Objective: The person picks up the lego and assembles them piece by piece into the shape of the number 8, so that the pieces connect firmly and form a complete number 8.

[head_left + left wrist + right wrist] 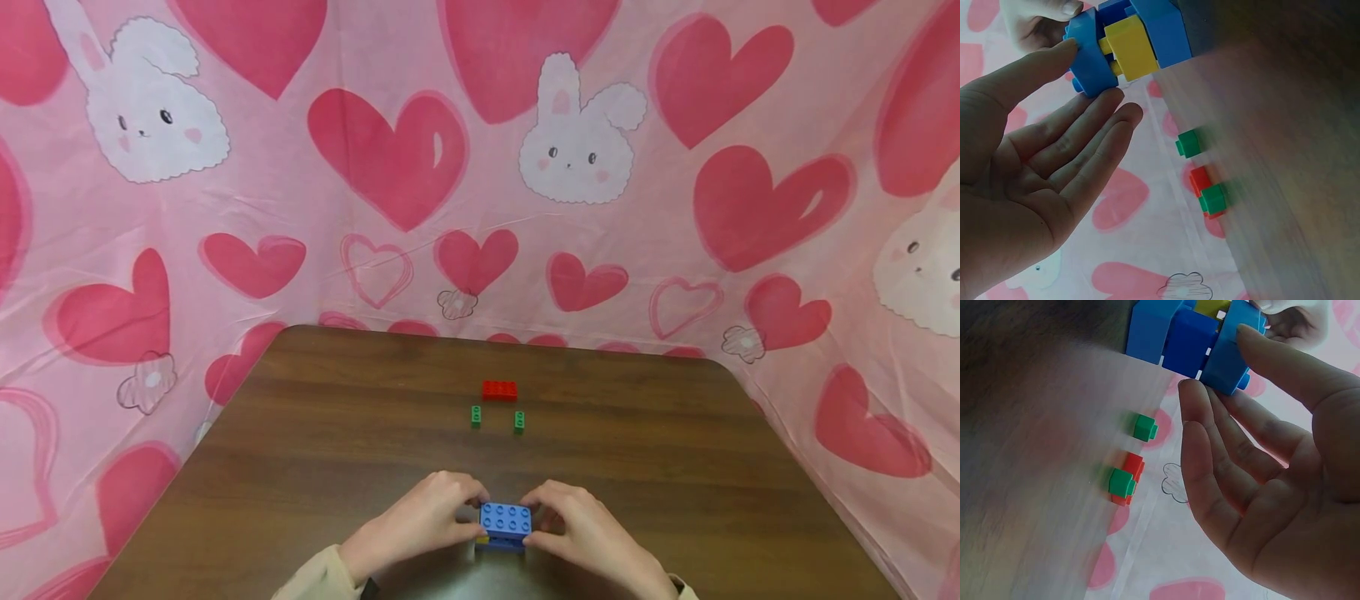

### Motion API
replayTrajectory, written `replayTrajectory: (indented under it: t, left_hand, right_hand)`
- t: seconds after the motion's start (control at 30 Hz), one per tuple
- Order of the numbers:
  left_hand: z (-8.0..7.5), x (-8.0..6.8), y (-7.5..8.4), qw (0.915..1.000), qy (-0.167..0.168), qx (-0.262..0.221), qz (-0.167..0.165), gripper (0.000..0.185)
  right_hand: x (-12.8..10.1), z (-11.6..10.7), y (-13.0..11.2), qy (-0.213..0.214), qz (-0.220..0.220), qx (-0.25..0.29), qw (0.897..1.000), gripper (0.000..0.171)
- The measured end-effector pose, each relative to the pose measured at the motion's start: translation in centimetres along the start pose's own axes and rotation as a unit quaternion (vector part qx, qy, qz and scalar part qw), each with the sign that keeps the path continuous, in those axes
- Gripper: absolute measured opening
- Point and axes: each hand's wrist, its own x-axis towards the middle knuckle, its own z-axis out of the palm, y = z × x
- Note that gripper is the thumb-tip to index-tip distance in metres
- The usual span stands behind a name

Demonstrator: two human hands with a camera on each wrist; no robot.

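My left hand (422, 523) and right hand (588, 532) each pinch one end of a light blue eight-stud toy brick (506, 518) between thumb and fingers. Beneath it stand a yellow brick (1132, 49) and a darker blue brick (1190, 344), side by side on a blue base brick (1163, 32). Yellow studs show in a narrow gap under the light blue brick, which sits over them slightly apart. In the head view the top brick hides most of the stack.
Farther back on the brown wooden table (360, 417) lie a red brick (499, 391) and two small green bricks, one on the left (476, 417) and one on the right (519, 422). A pink cloth with hearts and rabbits (495, 192) hangs behind and beside the table.
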Motion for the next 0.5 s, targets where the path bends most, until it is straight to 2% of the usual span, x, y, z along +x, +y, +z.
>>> replayTrajectory:
  t: [0.5]
  left_hand:
    - [0.3,0.29,-0.4,0.9997,-0.011,-0.015,-0.012,0.024]
  right_hand:
    - [0.12,0.02,-0.01,-0.006,0.007,0.008,1.0,0.029]
